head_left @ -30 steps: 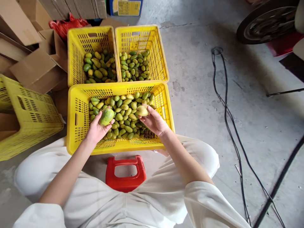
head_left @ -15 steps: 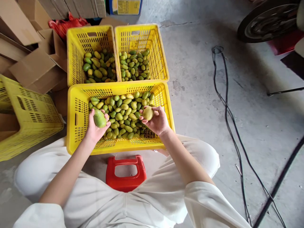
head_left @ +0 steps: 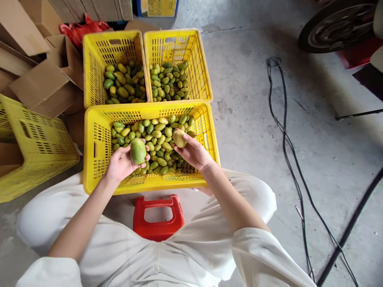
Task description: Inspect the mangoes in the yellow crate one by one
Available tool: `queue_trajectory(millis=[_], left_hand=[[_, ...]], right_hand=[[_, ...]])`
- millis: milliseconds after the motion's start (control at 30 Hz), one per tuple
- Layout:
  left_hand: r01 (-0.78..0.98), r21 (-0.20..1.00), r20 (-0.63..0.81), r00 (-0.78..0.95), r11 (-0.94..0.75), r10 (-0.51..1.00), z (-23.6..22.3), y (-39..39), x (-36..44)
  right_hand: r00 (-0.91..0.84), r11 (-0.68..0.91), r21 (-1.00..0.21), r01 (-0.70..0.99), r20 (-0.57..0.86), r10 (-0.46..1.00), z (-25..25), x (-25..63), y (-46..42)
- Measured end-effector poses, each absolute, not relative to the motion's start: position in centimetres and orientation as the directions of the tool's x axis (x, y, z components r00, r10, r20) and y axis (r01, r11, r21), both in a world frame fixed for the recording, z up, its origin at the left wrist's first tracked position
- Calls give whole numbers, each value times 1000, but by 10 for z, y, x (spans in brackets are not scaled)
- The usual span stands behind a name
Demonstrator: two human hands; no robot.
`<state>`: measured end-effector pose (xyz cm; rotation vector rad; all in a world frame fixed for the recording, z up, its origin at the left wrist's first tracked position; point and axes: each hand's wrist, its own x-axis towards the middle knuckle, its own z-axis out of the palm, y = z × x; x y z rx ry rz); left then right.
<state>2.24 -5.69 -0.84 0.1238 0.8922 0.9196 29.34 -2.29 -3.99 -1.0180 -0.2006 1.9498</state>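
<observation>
In the head view, the two bare hands have come closer together over the wide yellow slatted plastic crate (head_left: 167, 184). The left hand (head_left: 121, 161) has shifted inward from the crate's left end, and the large, plump green fruit (head_left: 138, 151) in it now stands more upright on the palm. Its fingers are half curled, cupping the fruit loosely from below, with the tips showing along its right side.

The right hand (head_left: 196, 152) has rolled and edged away from the crate's right end. Its thumb lies over the smaller, rounded yellow-green fruit (head_left: 179, 138) and its fingers are bent beneath — a light hold, closed only as far as the fruit allows. Both fruits are above the heap of small oval green and yellow fruits (head_left: 161, 139), nearer the crate's middle than either end; a patch of slotted floor shows by its near right corner.

Beyond the far edge, the back-left yellow slatted crate (head_left: 94, 71) and the back-right yellow slatted crate (head_left: 197, 71) hold fruit too, and their contents look unchanged. The change, then, seems to be one of turning and handling — neither held fruit has been set down.
</observation>
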Motion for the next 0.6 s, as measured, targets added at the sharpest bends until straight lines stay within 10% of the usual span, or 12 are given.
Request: queue_trajectory(millis=[600], left_hand=[[-617,578,-594,132,535,793,-31,-56,19]], right_hand=[[-212,-523,-538,-661,-535,818,-41,295,-24]])
